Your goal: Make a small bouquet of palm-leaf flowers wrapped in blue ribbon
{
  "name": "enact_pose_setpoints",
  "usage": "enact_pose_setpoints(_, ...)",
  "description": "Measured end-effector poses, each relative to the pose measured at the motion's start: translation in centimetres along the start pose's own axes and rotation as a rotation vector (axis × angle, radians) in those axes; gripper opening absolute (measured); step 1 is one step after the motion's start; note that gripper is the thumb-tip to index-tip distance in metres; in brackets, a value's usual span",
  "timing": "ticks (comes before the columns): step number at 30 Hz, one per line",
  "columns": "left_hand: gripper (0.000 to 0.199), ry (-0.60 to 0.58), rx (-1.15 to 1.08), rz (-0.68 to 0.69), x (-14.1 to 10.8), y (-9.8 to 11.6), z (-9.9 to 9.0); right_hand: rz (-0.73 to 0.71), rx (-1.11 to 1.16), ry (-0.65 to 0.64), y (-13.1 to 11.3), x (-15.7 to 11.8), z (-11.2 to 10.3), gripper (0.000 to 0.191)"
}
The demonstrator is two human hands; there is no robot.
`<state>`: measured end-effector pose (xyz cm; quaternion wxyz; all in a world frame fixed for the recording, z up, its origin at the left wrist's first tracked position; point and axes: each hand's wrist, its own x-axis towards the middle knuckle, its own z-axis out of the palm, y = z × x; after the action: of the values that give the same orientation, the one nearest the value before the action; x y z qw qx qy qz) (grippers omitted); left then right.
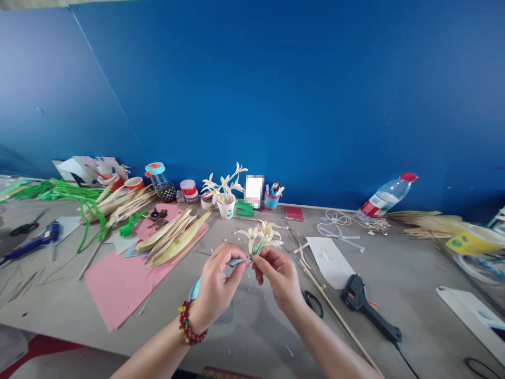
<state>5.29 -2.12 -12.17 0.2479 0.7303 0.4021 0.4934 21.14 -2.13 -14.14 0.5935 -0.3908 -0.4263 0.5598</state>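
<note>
In the middle of the head view my two hands meet over the table, fingertips almost touching. My left hand [221,276], with a red bead bracelet on its wrist, pinches a narrow light-blue strip [238,261]. My right hand [276,271] is closed on the green stem at the base of a cream-coloured handmade flower [263,235], whose petals spread above the fingers. The strip's end lies against the stem. Behind the hands a white paper cup [226,209] holds similar flowers. Partly hidden by my right forearm are black-handled scissors [314,304].
Right of my hands lie a black glue gun [369,308], white paper [329,260] and a tilted plastic bottle [386,199]. To the left are pink paper sheets [114,287], dried corn husks [173,239] and a blue glue gun [33,245]. A blue wall [252,95] closes the back.
</note>
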Motion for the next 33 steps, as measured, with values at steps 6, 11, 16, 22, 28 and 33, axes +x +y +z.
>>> enact_pose_setpoints(6,0.010,0.025,0.090,0.138,-1.6,0.7,1.0,-0.054,-0.008,0.019,0.1,-0.2,-0.1,0.020)
enact_pose_setpoints(11,0.019,-0.137,0.326,0.300,-3.0,1.5,1.4,-0.050,-0.027,0.073,0.1,-0.1,-0.4,0.019)
enact_pose_setpoints(16,0.016,-0.219,0.358,0.416,-2.8,3.2,-1.7,-0.075,0.079,0.058,-0.1,0.0,-0.6,0.021)
enact_pose_setpoints(22,0.012,0.034,-0.042,-0.011,0.6,1.6,-3.5,-0.057,0.108,-0.008,0.2,-0.2,-0.6,0.021)
enact_pose_setpoints(28,0.031,-0.437,-0.807,-0.654,2.4,-0.6,-0.6,-0.030,0.109,0.007,0.2,-0.4,-0.4,0.028)
enact_pose_setpoints(33,0.036,-0.379,-0.922,-0.784,1.9,0.2,-0.3,-0.029,0.085,-0.007,-0.2,-0.4,-0.2,0.030)
